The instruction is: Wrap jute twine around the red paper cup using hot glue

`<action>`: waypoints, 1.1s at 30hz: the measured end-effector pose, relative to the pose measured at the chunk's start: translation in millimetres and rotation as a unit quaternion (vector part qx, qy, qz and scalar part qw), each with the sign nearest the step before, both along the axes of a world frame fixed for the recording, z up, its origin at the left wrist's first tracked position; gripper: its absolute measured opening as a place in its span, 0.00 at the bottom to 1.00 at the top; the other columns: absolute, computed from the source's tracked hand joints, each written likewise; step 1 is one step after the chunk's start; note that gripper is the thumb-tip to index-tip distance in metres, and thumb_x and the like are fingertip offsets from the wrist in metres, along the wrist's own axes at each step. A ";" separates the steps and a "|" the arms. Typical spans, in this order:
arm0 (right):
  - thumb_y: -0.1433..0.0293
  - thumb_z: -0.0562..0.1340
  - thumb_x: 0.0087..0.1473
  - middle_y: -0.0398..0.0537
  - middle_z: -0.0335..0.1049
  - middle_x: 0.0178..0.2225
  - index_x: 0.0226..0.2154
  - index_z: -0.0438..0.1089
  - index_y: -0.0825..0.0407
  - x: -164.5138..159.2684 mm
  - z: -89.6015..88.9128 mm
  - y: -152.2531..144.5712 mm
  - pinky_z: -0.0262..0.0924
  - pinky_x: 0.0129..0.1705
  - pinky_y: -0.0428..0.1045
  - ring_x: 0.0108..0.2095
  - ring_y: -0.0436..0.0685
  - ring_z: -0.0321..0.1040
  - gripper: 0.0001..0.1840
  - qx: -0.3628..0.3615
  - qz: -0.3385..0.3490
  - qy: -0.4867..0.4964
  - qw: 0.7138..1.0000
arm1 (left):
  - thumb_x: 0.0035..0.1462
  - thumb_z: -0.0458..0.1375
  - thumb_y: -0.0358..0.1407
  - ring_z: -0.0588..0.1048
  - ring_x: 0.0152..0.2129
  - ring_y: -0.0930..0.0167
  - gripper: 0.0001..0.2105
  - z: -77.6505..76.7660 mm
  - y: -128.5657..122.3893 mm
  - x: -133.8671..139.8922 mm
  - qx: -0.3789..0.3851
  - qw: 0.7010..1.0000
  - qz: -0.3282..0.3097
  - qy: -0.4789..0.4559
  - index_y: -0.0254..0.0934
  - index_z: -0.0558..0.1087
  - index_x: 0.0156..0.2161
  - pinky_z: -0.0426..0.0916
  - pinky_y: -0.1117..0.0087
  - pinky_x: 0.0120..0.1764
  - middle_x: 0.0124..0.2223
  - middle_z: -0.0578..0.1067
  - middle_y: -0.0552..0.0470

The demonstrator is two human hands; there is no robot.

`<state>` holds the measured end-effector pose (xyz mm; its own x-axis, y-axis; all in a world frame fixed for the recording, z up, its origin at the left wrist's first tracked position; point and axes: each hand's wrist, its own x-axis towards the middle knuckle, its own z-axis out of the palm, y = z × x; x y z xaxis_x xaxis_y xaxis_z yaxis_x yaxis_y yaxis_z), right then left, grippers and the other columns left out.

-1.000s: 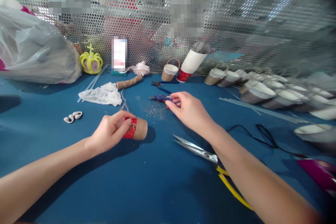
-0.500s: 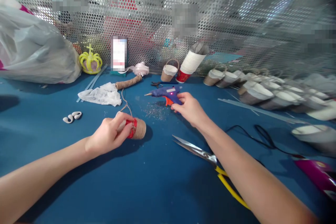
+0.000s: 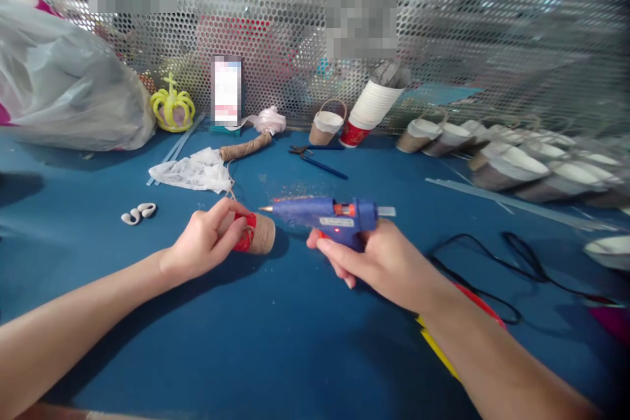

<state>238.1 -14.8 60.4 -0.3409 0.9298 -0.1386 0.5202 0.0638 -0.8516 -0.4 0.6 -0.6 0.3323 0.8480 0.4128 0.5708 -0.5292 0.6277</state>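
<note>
My left hand (image 3: 209, 234) is closed around a red paper cup (image 3: 245, 241) lying on its side, its near-right end wrapped in brown twine (image 3: 264, 233). A strand of the twine runs from the cup toward a twine-wrapped stick (image 3: 246, 146). In my right hand (image 3: 381, 256) is a blue hot glue gun (image 3: 315, 213), held level with its nozzle pointing left, close to the wrapped end of the cup. A clear glue stick (image 3: 386, 211) pokes out of its back, and a small red light glows on its side. Scissors with yellow handles (image 3: 438, 348) lie mostly hidden under my right forearm.
Pliers (image 3: 322, 164) lie behind the glue gun. Stacked paper cups (image 3: 374, 105) lean near a small twine-handled bucket (image 3: 325, 128); several similar buckets (image 3: 512, 167) stand at right. A black cord (image 3: 477, 249) loops on the blue table. A phone (image 3: 226, 92) and yellow crown (image 3: 172, 105) stand at back.
My right hand has lifted the glue gun off the far part of the table and brought it nearer, its nozzle now beside the cup. My left hand keeps its hold, nearly in place.
</note>
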 end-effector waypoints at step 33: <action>0.71 0.59 0.51 0.38 0.60 0.20 0.23 0.57 0.49 -9.9 -4.4 -17.1 0.53 0.23 0.45 0.20 0.48 0.53 0.10 0.162 0.061 -0.146 0.974 | 0.59 0.47 0.33 0.63 0.15 0.79 0.06 -0.8 3.1 0.7 -0.045 0.999 0.009 -0.023 0.34 0.66 0.38 0.59 0.79 0.21 0.21 0.68 0.59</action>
<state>228.2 -31.9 56.1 -0.4423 0.8957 0.0468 0.7090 0.3811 -0.5934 0.3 3.7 -1.4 0.2986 0.8884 0.3487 0.5501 -0.4588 0.6978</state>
